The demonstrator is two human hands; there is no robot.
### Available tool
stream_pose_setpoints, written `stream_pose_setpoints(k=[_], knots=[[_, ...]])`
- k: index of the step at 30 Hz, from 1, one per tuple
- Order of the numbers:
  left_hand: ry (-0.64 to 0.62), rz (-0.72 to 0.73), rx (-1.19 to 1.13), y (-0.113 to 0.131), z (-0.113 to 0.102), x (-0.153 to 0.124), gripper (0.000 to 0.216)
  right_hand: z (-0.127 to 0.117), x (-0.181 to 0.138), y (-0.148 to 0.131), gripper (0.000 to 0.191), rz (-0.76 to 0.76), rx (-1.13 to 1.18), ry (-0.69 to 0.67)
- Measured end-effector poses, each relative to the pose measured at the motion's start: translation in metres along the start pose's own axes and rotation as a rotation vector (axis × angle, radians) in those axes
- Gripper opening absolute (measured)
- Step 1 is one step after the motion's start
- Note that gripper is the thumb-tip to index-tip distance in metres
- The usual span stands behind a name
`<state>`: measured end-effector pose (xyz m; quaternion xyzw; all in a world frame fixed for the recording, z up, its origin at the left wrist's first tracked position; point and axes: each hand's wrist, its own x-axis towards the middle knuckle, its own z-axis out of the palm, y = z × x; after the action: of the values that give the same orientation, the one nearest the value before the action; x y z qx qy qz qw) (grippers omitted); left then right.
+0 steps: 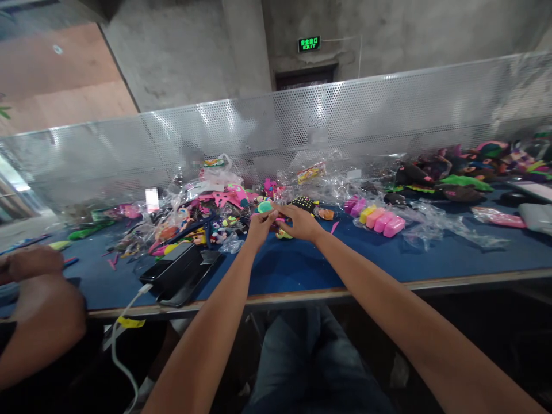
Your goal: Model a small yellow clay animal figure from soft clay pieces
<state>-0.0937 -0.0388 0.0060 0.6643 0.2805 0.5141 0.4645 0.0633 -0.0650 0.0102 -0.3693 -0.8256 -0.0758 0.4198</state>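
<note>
Over the blue tabletop, my left hand (pixel 261 225) and my right hand (pixel 301 223) meet with their fingertips pressed together. A small round teal piece (pixel 264 206), soft and clay-like, shows at the left fingertips, which pinch it. The right thumb and fingers are closed at the same spot, and whatever lies between them is mostly hidden. Just behind the right hand sits a black dome with pale dots (pixel 303 203). Partly covered by the hands, a yellow-green piece (pixel 283 234) rests below them.
Clay blocks in plastic (pixel 383 221) lie to the right. Coloured clay figures and clear bags (pixel 181 224) heap up on the left. A black device (pixel 179 270) with a white cable stands near the front edge. Another person's arm (pixel 47 305) rests at far left. A perforated metal screen (pixel 241 132) runs behind.
</note>
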Motion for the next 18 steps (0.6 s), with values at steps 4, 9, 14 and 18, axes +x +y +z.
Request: stream_pose_setpoints(k=[4,9,14,18], knots=[[-0.001,-0.054,-0.255,0.003,0.000,0.001,0.038,-0.003,0.002,0.004,0.047,-0.018,0.105,0.185],[0.038,-0.119,-0.467,0.007,0.001,0.001,0.028,-0.001,0.003,0.015,0.035,0.119,0.118,0.279],[0.049,-0.142,-0.437,0.009,0.001,0.001,0.024,0.000,0.005,0.011,0.031,0.142,0.145,0.314],[0.024,-0.062,-0.449,0.017,0.016,-0.003,0.033,0.000,0.024,-0.007,0.037,0.196,0.169,0.452]])
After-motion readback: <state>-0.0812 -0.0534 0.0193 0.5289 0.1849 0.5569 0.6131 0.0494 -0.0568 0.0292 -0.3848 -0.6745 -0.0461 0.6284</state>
